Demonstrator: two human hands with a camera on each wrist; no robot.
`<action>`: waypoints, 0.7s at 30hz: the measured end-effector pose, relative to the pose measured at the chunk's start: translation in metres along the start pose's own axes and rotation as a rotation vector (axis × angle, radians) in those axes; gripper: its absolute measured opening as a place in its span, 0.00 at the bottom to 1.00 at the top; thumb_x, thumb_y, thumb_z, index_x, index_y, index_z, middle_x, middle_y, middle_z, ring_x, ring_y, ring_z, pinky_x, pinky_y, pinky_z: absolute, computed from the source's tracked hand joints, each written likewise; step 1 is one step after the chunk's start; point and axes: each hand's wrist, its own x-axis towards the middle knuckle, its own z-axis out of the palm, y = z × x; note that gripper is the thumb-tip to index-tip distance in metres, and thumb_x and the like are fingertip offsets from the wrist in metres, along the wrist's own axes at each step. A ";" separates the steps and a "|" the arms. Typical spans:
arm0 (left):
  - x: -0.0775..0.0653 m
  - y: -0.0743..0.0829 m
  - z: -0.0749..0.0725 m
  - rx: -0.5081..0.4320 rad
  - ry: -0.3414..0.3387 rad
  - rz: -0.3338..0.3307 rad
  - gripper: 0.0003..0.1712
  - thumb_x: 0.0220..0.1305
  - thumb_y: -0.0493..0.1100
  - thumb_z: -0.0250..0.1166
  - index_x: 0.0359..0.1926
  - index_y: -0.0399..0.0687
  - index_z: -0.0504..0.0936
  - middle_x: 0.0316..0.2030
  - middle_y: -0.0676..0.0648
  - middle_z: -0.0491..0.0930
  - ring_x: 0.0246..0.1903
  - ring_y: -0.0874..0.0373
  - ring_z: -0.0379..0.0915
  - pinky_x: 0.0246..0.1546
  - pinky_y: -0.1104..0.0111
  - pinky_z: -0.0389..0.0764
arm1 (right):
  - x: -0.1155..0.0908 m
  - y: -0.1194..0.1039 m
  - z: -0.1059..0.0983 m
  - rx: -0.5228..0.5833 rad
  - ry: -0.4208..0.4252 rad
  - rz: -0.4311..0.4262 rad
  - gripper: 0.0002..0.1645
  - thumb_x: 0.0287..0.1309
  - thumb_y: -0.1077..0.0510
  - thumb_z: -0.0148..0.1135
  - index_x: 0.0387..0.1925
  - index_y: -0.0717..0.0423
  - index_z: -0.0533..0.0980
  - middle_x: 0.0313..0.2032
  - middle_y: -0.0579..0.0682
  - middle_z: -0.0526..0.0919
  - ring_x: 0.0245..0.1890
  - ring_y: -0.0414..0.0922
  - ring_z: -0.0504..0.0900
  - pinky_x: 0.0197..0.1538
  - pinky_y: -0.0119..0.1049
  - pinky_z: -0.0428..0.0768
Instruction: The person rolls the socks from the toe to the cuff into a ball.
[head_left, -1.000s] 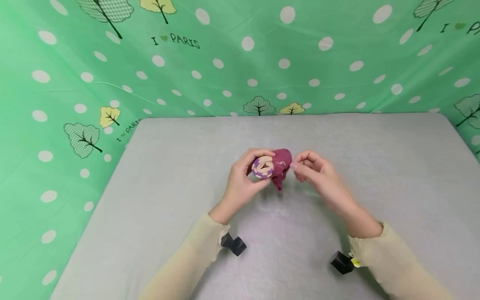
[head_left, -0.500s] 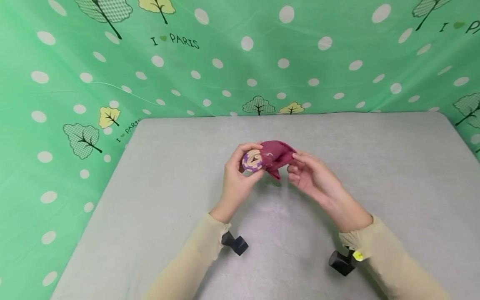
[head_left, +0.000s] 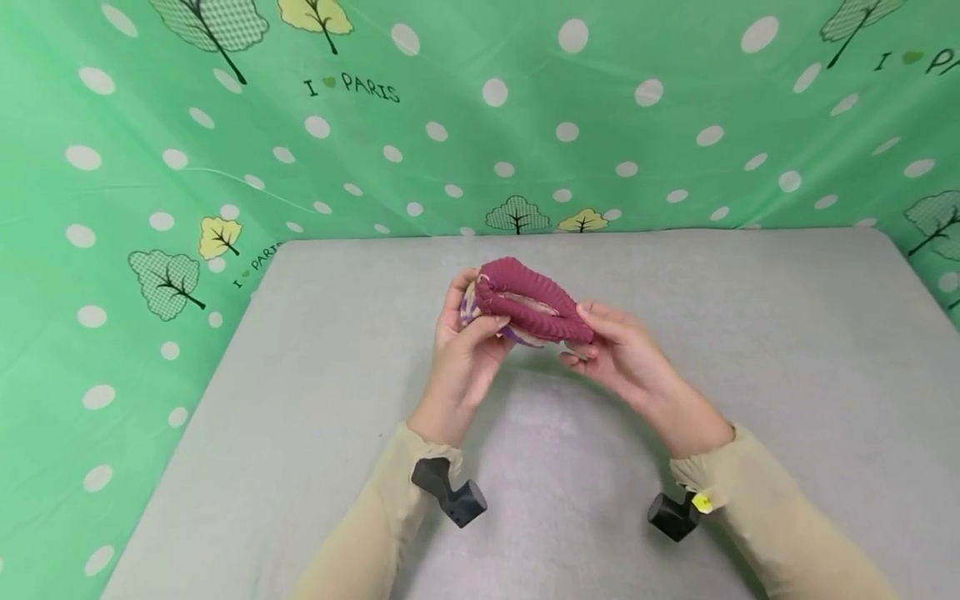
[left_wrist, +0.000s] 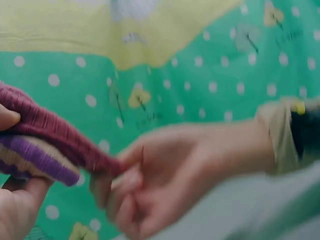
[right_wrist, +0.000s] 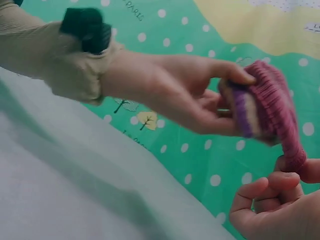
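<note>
A rolled sock (head_left: 517, 279) is held up over the table between my two hands. Its maroon ribbed cuff is stretched lengthwise, with a slit-like opening facing up. Below the cuff, the purple-and-cream striped roll (left_wrist: 37, 155) shows in the left wrist view. My left hand (head_left: 461, 358) grips the roll and cuff at the left end, thumb on the near edge. At the opposite end my right hand (head_left: 633, 358) pinches the cuff's tip between thumb and fingers. In the right wrist view, the maroon cuff (right_wrist: 277, 107) reaches down to the right fingertips.
A grey-covered table (head_left: 315, 367) lies beneath the hands. Behind and to the left hangs a green curtain (head_left: 360, 150) with white dots and trees. Black devices, one on the left wrist (head_left: 453, 496) and one on the right wrist (head_left: 675, 515), hang close above the table.
The rolled sock has moved up and left and turned, so the striped spiral end no longer faces the head camera. The cuff, bunched earlier, is now drawn out long, its right tip pinched.
</note>
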 end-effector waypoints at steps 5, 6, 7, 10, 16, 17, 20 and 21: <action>0.001 0.002 0.008 -0.100 0.005 -0.044 0.32 0.58 0.20 0.43 0.49 0.60 0.74 0.53 0.52 0.72 0.45 0.60 0.70 0.43 0.68 0.79 | 0.001 0.011 0.007 -0.020 0.008 -0.022 0.17 0.77 0.57 0.42 0.34 0.49 0.76 0.23 0.41 0.74 0.22 0.38 0.62 0.38 0.31 0.73; 0.002 0.002 0.009 -0.109 0.000 -0.053 0.32 0.59 0.20 0.43 0.49 0.60 0.74 0.53 0.52 0.72 0.46 0.60 0.70 0.44 0.68 0.79 | 0.000 0.013 0.008 -0.022 0.008 -0.023 0.16 0.77 0.57 0.43 0.34 0.49 0.76 0.24 0.41 0.74 0.22 0.38 0.62 0.38 0.31 0.73; 0.002 0.001 0.010 -0.113 -0.006 -0.060 0.32 0.59 0.20 0.43 0.49 0.61 0.74 0.53 0.52 0.72 0.46 0.60 0.71 0.45 0.68 0.80 | 0.000 0.014 0.010 -0.020 0.009 -0.019 0.15 0.77 0.57 0.44 0.36 0.49 0.76 0.25 0.41 0.75 0.22 0.38 0.63 0.38 0.31 0.73; 0.001 -0.002 0.010 -0.076 -0.043 -0.086 0.33 0.59 0.20 0.43 0.49 0.63 0.74 0.56 0.52 0.70 0.48 0.60 0.70 0.47 0.69 0.79 | 0.000 0.016 0.013 -0.011 0.024 -0.006 0.13 0.77 0.56 0.45 0.43 0.47 0.77 0.29 0.41 0.77 0.23 0.37 0.62 0.39 0.30 0.72; 0.000 -0.010 0.004 0.065 -0.168 -0.061 0.32 0.62 0.19 0.45 0.51 0.64 0.69 0.74 0.42 0.60 0.69 0.53 0.62 0.63 0.67 0.74 | -0.001 0.014 0.017 0.031 0.102 0.040 0.16 0.77 0.57 0.44 0.44 0.46 0.80 0.30 0.42 0.77 0.25 0.37 0.64 0.38 0.31 0.71; 0.001 -0.011 0.003 0.087 -0.180 -0.050 0.32 0.63 0.19 0.45 0.51 0.63 0.68 0.75 0.40 0.58 0.70 0.52 0.60 0.64 0.67 0.73 | -0.001 0.014 0.017 0.025 0.115 0.046 0.16 0.77 0.57 0.44 0.44 0.45 0.80 0.30 0.42 0.77 0.26 0.37 0.64 0.38 0.31 0.71; 0.001 -0.014 0.001 0.147 -0.187 -0.027 0.30 0.64 0.22 0.47 0.52 0.65 0.67 0.75 0.39 0.58 0.70 0.53 0.61 0.64 0.67 0.72 | -0.001 0.014 0.017 -0.030 0.142 0.072 0.16 0.77 0.57 0.44 0.43 0.45 0.80 0.29 0.42 0.76 0.27 0.38 0.65 0.37 0.31 0.71; 0.001 -0.015 0.001 0.162 -0.183 -0.021 0.29 0.65 0.23 0.47 0.52 0.65 0.66 0.75 0.39 0.58 0.68 0.55 0.62 0.64 0.67 0.72 | -0.001 0.015 0.016 -0.067 0.148 0.086 0.15 0.77 0.58 0.43 0.43 0.47 0.78 0.28 0.42 0.74 0.27 0.38 0.65 0.36 0.31 0.71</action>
